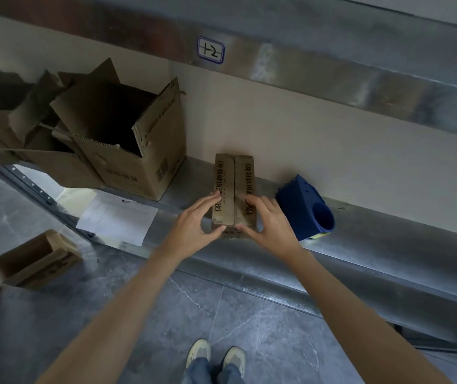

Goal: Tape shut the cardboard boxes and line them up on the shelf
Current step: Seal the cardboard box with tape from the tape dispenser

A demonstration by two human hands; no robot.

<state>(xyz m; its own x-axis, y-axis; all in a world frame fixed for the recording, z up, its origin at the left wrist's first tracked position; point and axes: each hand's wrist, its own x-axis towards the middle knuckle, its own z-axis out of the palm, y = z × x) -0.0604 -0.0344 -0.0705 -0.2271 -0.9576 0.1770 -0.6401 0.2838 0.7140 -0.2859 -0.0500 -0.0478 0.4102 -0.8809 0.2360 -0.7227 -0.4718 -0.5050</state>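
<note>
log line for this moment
stage: flaps closed, no tape visible | left hand: grips small box | right hand: grips small box | tape dispenser: idle on shelf

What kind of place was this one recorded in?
Probably a warehouse or stockroom: a long grey metal shelf, a handwritten white label above it, large open brown cardboard boxes, and a blue plastic tape dispenser beside a small closed cardboard box.
</note>
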